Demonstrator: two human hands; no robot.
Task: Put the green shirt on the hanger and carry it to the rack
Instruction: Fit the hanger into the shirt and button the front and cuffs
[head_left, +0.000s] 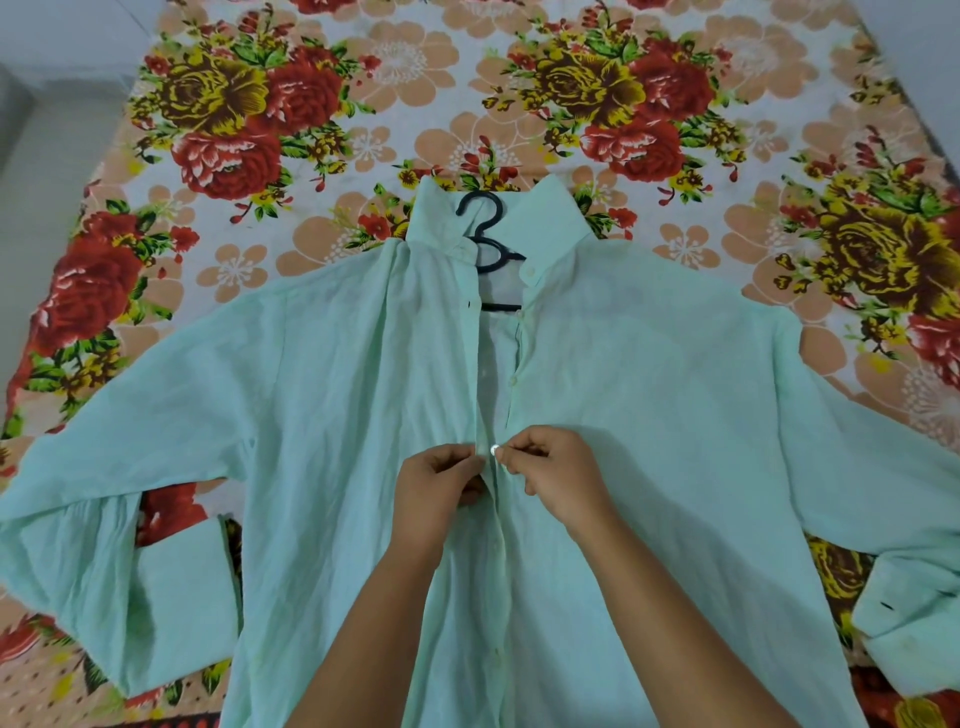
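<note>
Fingers (462, 460) of the left hand (441, 491) pinch one edge of the shirt's front opening. Those of the right hand (558, 480) pinch the facing edge at a small pale button (494, 449). Both sets are pressed together on cloth at mid-chest.

Bed (363, 130): covered by a floral sheet and bearing everything noted.

Green shirt (649, 389): lies flat, front up, with sleeves spread to both sides and cuffs turned back toward the hem. The front stands open above the hands; below them it appears closed.

Hanger (485, 228): black and seated inside the shoulders, its hook emerging through the collar (553, 223).

Rack: not in view.

Assessment: the fabric looks thin, light and soft, is creased throughout, and has no stiffness of its own. It should gather easily and may slide off the hanger arms while unbuttoned. For carrying, hold it by the hook or hanger neck, not by the cloth.
</note>
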